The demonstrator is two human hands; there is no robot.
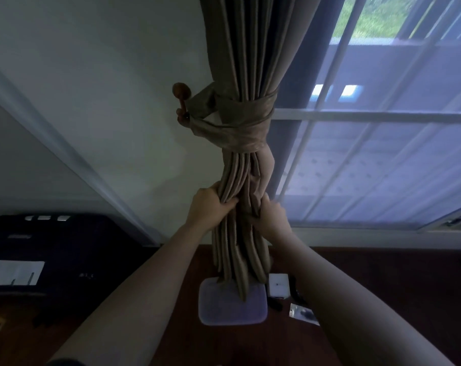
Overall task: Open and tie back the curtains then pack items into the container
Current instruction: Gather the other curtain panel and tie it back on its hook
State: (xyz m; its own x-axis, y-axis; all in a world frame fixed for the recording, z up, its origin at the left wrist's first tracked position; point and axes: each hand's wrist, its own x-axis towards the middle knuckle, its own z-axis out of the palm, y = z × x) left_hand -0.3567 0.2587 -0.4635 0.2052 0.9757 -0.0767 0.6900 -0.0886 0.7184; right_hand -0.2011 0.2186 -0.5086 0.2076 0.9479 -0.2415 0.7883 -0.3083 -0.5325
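A brown-grey curtain [246,62] hangs gathered beside the window. A matching fabric tieback [240,122] is wrapped around it and looped onto a round wooden wall hook [181,92]. Below the tieback, my left hand [208,207] grips the folds on the left side and my right hand [272,215] grips them on the right. The curtain's lower end hangs over a translucent plastic container [233,310] on the dark wooden table [382,273]. A white box [278,285] and a small clear packet [303,313] lie just right of the container.
The barred window [382,141] fills the right side, with a sill along the table's back edge. A dark machine [52,249] carrying a white paper [13,272] sits at left. A dark object lies between the box and my right forearm.
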